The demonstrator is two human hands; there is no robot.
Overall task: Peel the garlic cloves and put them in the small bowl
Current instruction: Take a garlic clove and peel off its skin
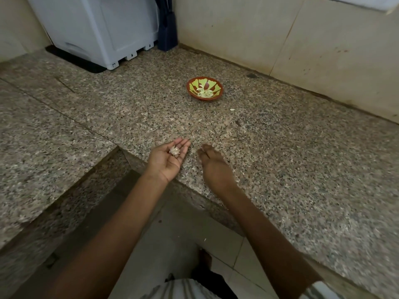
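A small red bowl (pixel 204 89) with a yellow-green pattern stands on the granite counter (pixel 269 147), well beyond both hands. Several pale peeled garlic cloves (pixel 205 92) lie in it. My left hand (pixel 167 157) is palm up near the counter's front corner, with a small clump of garlic and papery skin (pixel 174 150) resting on its fingers. My right hand (pixel 212 162) is just to the right, back of the hand up, fingertips pinched together on a small white bit (pixel 203 149); what that bit is I cannot tell.
A white appliance (pixel 101 29) on a black mat stands at the back left, with a dark blue object (pixel 167 33) beside it in the corner. Tiled walls close the back and right. A loose white scrap (pixel 232 109) lies right of the bowl. The floor shows below.
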